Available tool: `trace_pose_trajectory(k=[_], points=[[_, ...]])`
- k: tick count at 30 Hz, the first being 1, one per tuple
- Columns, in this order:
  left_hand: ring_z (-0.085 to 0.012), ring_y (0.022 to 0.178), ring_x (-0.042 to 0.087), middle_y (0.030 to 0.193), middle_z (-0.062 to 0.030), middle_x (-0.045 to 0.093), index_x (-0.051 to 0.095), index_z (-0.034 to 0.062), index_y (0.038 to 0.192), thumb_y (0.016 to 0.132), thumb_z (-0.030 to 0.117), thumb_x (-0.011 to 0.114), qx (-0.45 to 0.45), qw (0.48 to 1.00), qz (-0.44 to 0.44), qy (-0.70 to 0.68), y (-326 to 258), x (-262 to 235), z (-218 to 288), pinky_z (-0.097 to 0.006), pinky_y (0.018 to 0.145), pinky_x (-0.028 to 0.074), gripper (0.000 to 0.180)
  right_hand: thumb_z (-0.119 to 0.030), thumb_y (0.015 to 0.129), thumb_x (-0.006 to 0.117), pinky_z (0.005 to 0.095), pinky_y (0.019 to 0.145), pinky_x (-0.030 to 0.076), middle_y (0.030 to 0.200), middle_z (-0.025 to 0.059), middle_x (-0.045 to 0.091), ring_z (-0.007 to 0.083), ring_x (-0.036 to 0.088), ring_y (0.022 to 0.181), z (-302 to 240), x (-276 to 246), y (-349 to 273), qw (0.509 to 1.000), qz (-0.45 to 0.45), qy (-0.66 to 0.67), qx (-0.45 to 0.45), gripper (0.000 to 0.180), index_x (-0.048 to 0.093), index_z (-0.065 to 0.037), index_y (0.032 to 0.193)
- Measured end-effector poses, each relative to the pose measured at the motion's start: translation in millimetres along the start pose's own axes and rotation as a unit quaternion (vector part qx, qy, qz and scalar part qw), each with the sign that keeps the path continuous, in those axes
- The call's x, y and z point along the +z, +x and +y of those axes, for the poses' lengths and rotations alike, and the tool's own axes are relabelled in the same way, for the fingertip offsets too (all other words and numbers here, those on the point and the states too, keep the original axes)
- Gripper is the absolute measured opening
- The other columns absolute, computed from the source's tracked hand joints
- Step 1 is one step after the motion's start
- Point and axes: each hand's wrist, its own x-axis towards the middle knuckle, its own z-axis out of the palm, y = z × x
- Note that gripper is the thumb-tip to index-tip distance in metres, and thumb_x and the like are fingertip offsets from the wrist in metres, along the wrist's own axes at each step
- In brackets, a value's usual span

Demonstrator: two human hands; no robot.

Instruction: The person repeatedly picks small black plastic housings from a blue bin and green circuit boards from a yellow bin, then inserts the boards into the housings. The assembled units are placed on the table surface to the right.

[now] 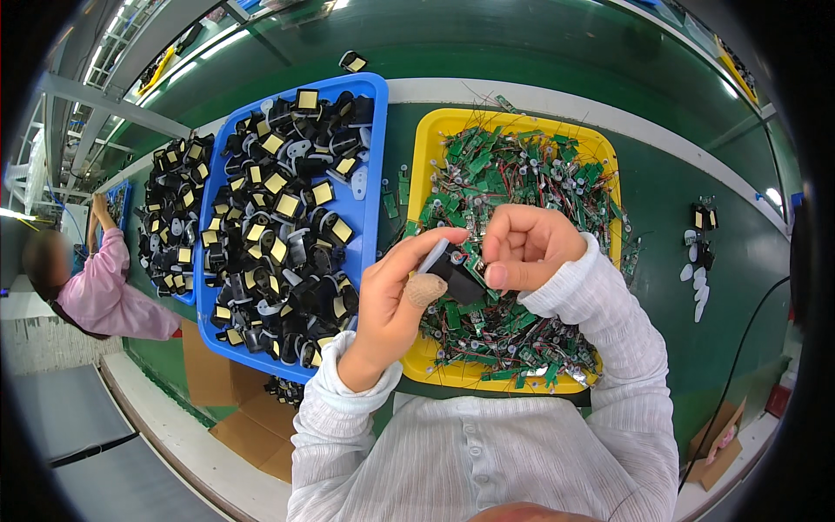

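Note:
My left hand (396, 300) is closed around a black plastic housing (465, 283) with a grey flap on its near-left side; a tan cover wraps one of its fingertips. Against the housing's opening sits a small green circuit board (473, 261), pinched at its right edge by the thumb and fingers of my right hand (526, 248). How far the board is inside the housing I cannot tell. Both hands are above a yellow tray (417, 358) heaped with green circuit boards (487, 157) that carry thin red and black wires.
To the left, a blue tray (380, 122) holds many black housings with pale yellow pads. Another blue tray stands beyond it, near a person (122, 287) in pink. Loose white and black parts (698, 270) lie at the right, near a black cable (739, 357). Cardboard boxes (252, 409) stand below left.

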Motion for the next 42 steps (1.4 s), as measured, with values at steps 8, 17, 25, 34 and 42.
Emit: trace_pose_trajectory(k=[8, 17, 25, 34, 42], points=[[-0.0199, 0.072, 0.053, 0.088, -0.0124, 0.058, 0.054, -0.0032, 0.107, 0.084, 0.026, 0.053, 0.028, 0.999, 0.003, 0.046, 0.7, 0.9, -2.0, -0.027, 0.068, 0.042, 0.038, -0.007, 0.074, 0.069, 0.0158, 0.052, 0.040, 0.068, -0.0023, 0.058, 0.0012, 0.050, 0.058, -0.5, -2.4, -0.9, 0.999, -0.015, -0.050, 0.006, 0.015, 0.055, -0.004, 0.077], [-0.0249, 0.076, 0.052, 0.089, -0.0124, 0.059, 0.054, -0.0028, 0.109, 0.080, 0.020, 0.054, 0.116, 0.978, -0.024, 0.174, 6.7, -3.0, 3.3, -0.031, 0.072, 0.042, 0.037, -0.010, 0.077, 0.066, 0.0192, 0.050, 0.038, 0.068, -0.0023, 0.055, 0.0022, 0.048, 0.059, -0.7, -0.1, -3.6, 0.993, -0.022, -0.112, 0.036, 0.012, 0.057, -0.002, 0.077], [-0.0252, 0.106, 0.049, 0.116, -0.0140, 0.053, 0.044, 0.0010, 0.125, 0.079, 0.014, 0.053, -0.024, 0.997, -0.039, -0.069, 5.6, 3.2, -6.2, -0.034, 0.092, 0.034, 0.049, -0.007, 0.071, 0.064, 0.0311, 0.053, 0.043, 0.069, 0.0092, 0.050, 0.0241, 0.055, 0.061, 3.6, 20.8, -13.2, 0.805, 0.097, -0.534, -0.239, 0.012, 0.054, -0.004, 0.076], [-0.0282, 0.106, 0.049, 0.115, -0.0134, 0.054, 0.044, 0.0020, 0.124, 0.075, 0.009, 0.057, 0.051, 0.986, -0.042, 0.155, 7.7, 1.1, -0.4, -0.035, 0.093, 0.035, 0.052, -0.011, 0.072, 0.065, 0.0324, 0.049, 0.043, 0.068, 0.0080, 0.050, 0.0239, 0.054, 0.057, -0.4, 14.0, -13.8, 0.817, 0.105, -0.521, -0.224, 0.014, 0.053, -0.004, 0.075], [-0.0284, 0.102, 0.050, 0.113, -0.0128, 0.055, 0.049, 0.0007, 0.118, 0.077, 0.012, 0.058, 0.051, 0.991, -0.020, 0.124, 6.6, 3.7, -3.6, -0.035, 0.087, 0.039, 0.043, -0.011, 0.072, 0.065, 0.0317, 0.050, 0.043, 0.069, 0.0075, 0.052, 0.0235, 0.055, 0.057, 1.8, 15.7, -13.9, 0.830, 0.089, -0.501, -0.230, 0.014, 0.053, -0.004, 0.075]])
